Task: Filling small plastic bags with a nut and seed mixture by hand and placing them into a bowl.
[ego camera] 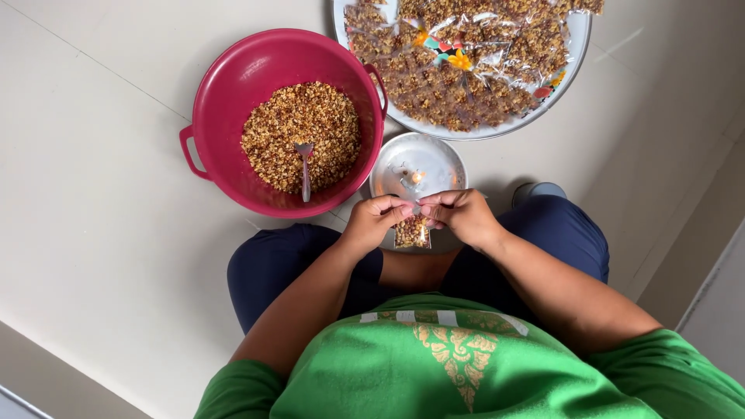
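My left hand (376, 217) and my right hand (462, 215) pinch the top edge of a small clear plastic bag (412, 232) filled with brown crumbly snack mix. The bag hangs between my hands, above my lap and the near rim of a small metal plate (438, 155). A red plastic bowl (233, 85) to the upper left holds more of the brown mix, with a spoon (304, 167) stuck in it.
A large round tray (578, 54) at the top is piled with several filled clear bags. I sit cross-legged on a pale tiled floor (101, 194), in dark trousers and a green shirt. A wall edge runs at right.
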